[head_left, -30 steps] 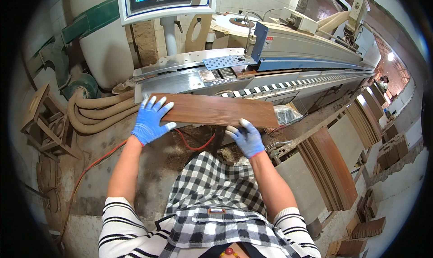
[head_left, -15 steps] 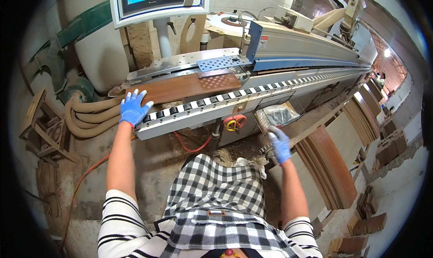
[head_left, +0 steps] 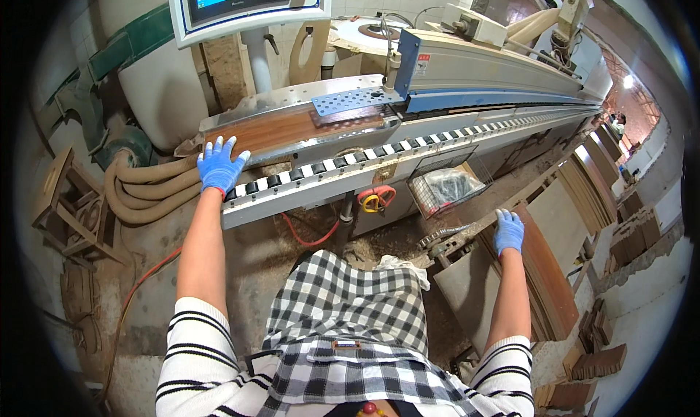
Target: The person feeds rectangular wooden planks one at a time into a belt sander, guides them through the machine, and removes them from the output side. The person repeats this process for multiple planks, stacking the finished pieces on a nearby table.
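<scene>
A brown wood-grain board (head_left: pixel 270 130) lies flat on the machine's metal bed, its far right end under a blue perforated plate (head_left: pixel 346 102). My left hand (head_left: pixel 221 166), in a blue glove with white fingertips, is open, fingers spread at the board's near left end. My right hand (head_left: pixel 508 232), gloved alike, rests at the upper left edge of a stack of brown boards (head_left: pixel 543 271). Its fingers look stretched out and slightly bent over the top; I see nothing held, though their undersides are hidden.
A roller rail (head_left: pixel 350 160) runs along the machine's front. Above the bed stands a control screen (head_left: pixel 237 0). Below the rail are a wire basket (head_left: pixel 448 187) with plastic, a tape measure (head_left: pixel 375 200) and a red hose (head_left: pixel 310 236). Ribbed hoses (head_left: pixel 149 195) and a wooden stool (head_left: pixel 73 213) stand left.
The board has shifted back from the rail, against the bed's far side under the perforated plate. My right hand has moved right onto the board stack; my left hand stays nearly in place.
</scene>
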`<state>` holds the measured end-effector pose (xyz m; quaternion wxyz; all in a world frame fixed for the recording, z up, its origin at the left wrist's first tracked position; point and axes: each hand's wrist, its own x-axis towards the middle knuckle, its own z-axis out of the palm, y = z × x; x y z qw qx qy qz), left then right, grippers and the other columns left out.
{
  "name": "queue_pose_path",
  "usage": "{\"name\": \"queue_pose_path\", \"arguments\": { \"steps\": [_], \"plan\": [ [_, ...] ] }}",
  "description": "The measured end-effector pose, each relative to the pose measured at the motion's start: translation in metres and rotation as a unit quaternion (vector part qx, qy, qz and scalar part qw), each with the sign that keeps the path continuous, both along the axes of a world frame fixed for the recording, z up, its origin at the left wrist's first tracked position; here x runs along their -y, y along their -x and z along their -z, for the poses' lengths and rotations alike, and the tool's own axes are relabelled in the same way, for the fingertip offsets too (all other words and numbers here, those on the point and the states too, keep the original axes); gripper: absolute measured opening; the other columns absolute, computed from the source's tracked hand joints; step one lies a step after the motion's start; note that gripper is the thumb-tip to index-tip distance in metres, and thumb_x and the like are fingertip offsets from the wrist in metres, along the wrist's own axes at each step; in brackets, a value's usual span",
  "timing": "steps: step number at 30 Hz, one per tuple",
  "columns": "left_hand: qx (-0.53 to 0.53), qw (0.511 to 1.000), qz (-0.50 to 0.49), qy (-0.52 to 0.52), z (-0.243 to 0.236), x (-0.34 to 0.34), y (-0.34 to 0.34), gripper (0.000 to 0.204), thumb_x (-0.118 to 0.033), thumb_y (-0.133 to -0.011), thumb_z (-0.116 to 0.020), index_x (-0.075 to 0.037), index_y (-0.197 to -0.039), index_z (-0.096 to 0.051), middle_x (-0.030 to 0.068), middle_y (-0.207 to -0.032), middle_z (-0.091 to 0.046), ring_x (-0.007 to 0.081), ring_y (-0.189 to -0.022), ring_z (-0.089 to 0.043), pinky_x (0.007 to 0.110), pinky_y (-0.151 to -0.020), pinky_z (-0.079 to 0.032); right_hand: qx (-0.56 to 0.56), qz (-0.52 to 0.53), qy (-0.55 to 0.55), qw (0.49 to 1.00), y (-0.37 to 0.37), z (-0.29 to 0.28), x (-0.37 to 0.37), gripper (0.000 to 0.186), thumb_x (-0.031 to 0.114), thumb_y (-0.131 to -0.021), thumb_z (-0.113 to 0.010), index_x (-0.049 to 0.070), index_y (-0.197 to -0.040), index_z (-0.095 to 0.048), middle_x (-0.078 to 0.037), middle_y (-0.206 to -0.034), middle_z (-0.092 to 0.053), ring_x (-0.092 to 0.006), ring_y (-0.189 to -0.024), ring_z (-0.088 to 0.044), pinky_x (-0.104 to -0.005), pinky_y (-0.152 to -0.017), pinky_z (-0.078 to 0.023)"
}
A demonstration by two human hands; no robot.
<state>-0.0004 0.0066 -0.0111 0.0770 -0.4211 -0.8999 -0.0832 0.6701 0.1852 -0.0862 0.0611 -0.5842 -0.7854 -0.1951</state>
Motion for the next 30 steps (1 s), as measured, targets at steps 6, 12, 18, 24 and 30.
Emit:
{"name": "queue_pose_path", "arguments": {
  "steps": [6,12,18,24,30],
  "plan": [
    [-0.009,1.0,-0.011,-0.021,0.001,0.002,-0.001,0.068,-0.063,-0.084,-0.046,-0.022,-0.139,-0.042,0.0093,-0.148,-0.032,0.0305,-0.138,-0.026,0.048,-0.111,-0.018,-0.042,-0.023,-0.069,0.996,0.004,0.015,0.036,0.043,0.004,-0.078,-0.051,0.01,-0.12,-0.055,-0.008,-0.122,-0.055,-0.0291,-0.113,-0.049,-0.041,-0.094,-0.04],
    [-0.009,0.999,-0.015,-0.031,0.002,0.003,0.0,0.068,-0.063,-0.084,-0.048,-0.021,-0.137,-0.044,0.0099,-0.147,-0.034,0.0307,-0.137,-0.028,0.046,-0.111,-0.02,-0.092,-0.06,-0.09,0.99,0.026,-0.003,0.106,0.039,0.009,-0.079,-0.057,0.009,-0.118,-0.056,-0.01,-0.12,-0.056,-0.0296,-0.112,-0.05,-0.0418,-0.098,-0.038],
    [-0.011,0.999,-0.002,-0.048,0.003,0.0,-0.001,0.067,-0.062,-0.084,-0.049,-0.02,-0.136,-0.046,0.0102,-0.146,-0.035,0.0306,-0.136,-0.029,0.046,-0.111,-0.02,-0.553,0.105,-0.028,0.826,-0.034,0.046,0.142,0.029,0.028,-0.086,-0.061,0.006,-0.105,-0.063,-0.011,-0.097,-0.066,-0.025,-0.086,-0.061,-0.0377,-0.076,-0.049],
    [-0.013,0.999,-0.005,-0.053,0.007,0.005,0.004,0.066,-0.061,-0.084,-0.049,-0.019,-0.135,-0.047,0.0107,-0.146,-0.036,0.0307,-0.135,-0.03,0.046,-0.11,-0.02,-0.935,0.207,-0.014,0.289,-0.117,0.046,0.156,0.068,0.066,-0.072,-0.065,0.004,-0.098,-0.055,-0.011,-0.099,-0.062,-0.0217,-0.083,-0.06,-0.0322,-0.071,-0.054],
    [-0.004,0.998,-0.001,-0.063,0.007,0.005,0.002,0.064,-0.058,-0.085,-0.049,-0.018,-0.135,-0.047,0.0115,-0.145,-0.036,0.0307,-0.135,-0.03,0.045,-0.111,-0.021,-0.928,0.205,-0.071,0.303,-0.137,0.06,0.154,0.05,0.05,-0.08,-0.067,0.006,-0.1,-0.054,-0.007,-0.086,-0.054,-0.0177,-0.07,-0.056,-0.0311,-0.059,-0.051]
  ]
}}
